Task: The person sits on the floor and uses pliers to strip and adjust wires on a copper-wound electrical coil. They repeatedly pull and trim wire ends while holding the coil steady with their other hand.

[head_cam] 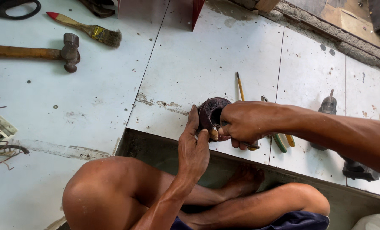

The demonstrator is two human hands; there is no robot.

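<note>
A dark maroon ring-shaped wound coil (210, 111) stands on edge on the pale tiled floor, near the edge of a step. My left hand (193, 147) steadies it from the lower left, with thumb and fingers pressed against its rim. My right hand (241, 123) reaches in from the right and grips a thin tool with a light wooden handle (214, 134), held against the coil's lower front. The tool's tip is hidden behind my fingers.
A hammer (66, 52) and a paintbrush (94, 32) lie at the upper left. Loose wires (0, 149) sit at the left edge. A pencil-like stick (240, 85), green and yellow handled pliers (282, 142) and a dark power drill (351, 166) lie to the right. My crossed legs (126, 191) are below.
</note>
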